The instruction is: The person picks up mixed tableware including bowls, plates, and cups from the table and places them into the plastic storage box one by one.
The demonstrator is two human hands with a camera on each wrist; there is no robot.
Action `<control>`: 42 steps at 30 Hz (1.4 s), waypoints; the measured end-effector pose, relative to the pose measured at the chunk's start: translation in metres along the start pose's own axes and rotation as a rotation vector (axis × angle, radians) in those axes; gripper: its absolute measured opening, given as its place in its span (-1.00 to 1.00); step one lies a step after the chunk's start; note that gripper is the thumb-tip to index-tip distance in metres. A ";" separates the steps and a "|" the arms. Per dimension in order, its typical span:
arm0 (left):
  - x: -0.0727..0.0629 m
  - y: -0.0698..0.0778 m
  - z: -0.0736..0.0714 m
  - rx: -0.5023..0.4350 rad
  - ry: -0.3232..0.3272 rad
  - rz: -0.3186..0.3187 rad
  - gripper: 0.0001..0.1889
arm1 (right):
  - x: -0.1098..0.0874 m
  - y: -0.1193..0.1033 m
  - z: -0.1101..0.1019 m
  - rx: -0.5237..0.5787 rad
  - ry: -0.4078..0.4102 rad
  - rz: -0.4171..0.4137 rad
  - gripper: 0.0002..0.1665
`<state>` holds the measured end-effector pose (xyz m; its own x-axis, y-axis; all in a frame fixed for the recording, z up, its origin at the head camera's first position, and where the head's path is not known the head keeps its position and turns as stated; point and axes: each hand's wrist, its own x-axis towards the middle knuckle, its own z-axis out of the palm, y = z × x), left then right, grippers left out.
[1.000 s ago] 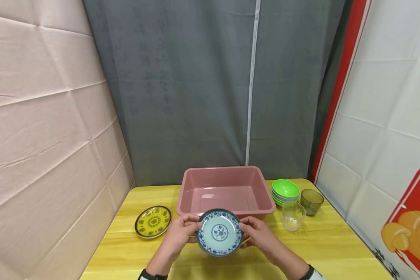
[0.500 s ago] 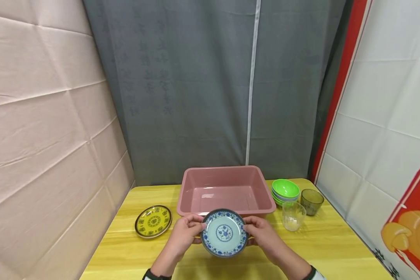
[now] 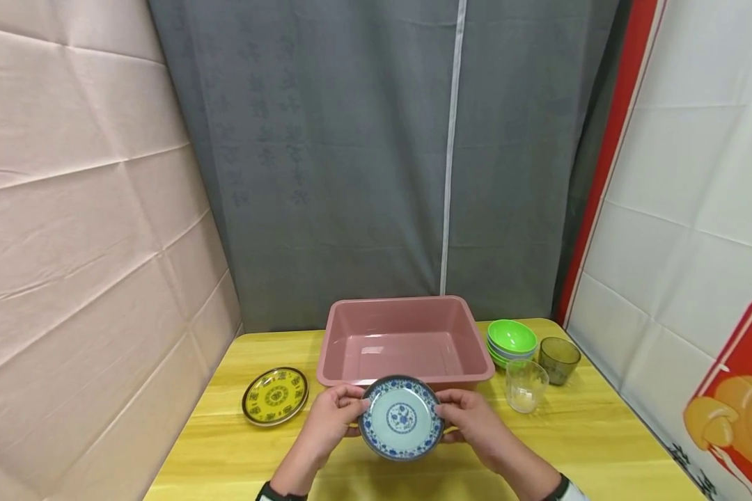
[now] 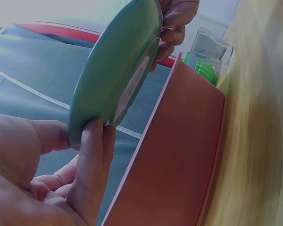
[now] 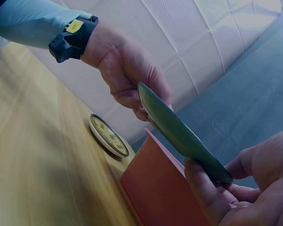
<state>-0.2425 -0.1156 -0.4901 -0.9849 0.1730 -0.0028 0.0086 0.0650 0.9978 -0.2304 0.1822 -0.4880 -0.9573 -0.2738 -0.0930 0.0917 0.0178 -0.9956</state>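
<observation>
2 hands, 1 plate, and it's up off the table (image 3: 225,459)! The left hand (image 3: 331,419) pinches the blue-patterned plate (image 3: 402,417) by its left edge, the right hand (image 3: 474,424) pinches the edge opposite, thumbs to the front, fingers tucked behind. Forearms climb from the bottom of the head view, slanting in towards each other, and there's a black wrist device (image 5: 74,37) on the left arm. The plate hangs tilted, its face turned up to the head camera, just on the near side of the pink tub (image 3: 404,346); from the head view it covers part of the tub's front rim, and whether they touch is impossible to call. Those rear fingers are mostly lost behind the plate there, but the left wrist view catches the left fingers against its underside, while the right hand is cut off at the top. A pale patch shows on that underside, too unclear to read. And what a look to the plate: pale blue-green centre, a blue floral medallion inside a ring, a busy blue floral border, a dark rim, and a plain green back in the wrist views.
</observation>
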 end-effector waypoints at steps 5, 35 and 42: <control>0.000 0.004 0.000 -0.006 -0.005 -0.005 -0.70 | 0.000 -0.004 -0.001 0.005 0.003 -0.003 -0.54; 0.007 -0.003 -0.096 0.713 0.467 0.265 -0.72 | 0.036 -0.033 -0.028 -0.043 0.064 -0.017 -0.55; 0.020 -0.029 -0.118 0.893 0.452 0.216 -0.50 | 0.062 -0.037 -0.032 -0.050 0.079 -0.024 -0.61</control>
<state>-0.2832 -0.2295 -0.5113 -0.9186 -0.1068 0.3804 0.1373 0.8166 0.5607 -0.3023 0.1955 -0.4568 -0.9777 -0.1985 -0.0677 0.0566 0.0609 -0.9965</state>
